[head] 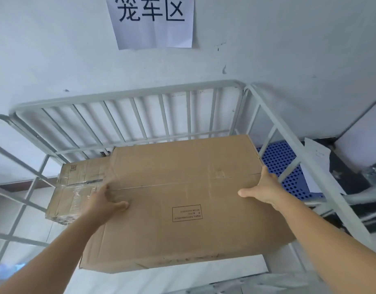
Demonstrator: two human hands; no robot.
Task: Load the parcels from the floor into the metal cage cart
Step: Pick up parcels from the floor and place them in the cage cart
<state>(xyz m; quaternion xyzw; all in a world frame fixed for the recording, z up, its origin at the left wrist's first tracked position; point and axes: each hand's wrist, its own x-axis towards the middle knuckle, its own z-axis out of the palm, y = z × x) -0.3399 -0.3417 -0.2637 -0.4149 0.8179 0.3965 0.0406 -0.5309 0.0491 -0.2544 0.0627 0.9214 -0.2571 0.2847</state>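
A large brown cardboard box (182,198) fills the middle of the head view, inside the grey metal cage cart (127,93). My left hand (106,203) grips the box's left edge, thumb on top. On the right edge my right hand (264,187) holds it the same way. A smaller taped cardboard parcel (76,187) lies in the cart to the left, partly under the big box. The cart's blue perforated floor (282,166) shows at the right.
The cart stands against a pale wall with a paper sign (153,20) above it. Side rails of the cage run down the left (17,166) and right (310,158). Dark floor and a white sheet (316,166) lie beyond the right rail.
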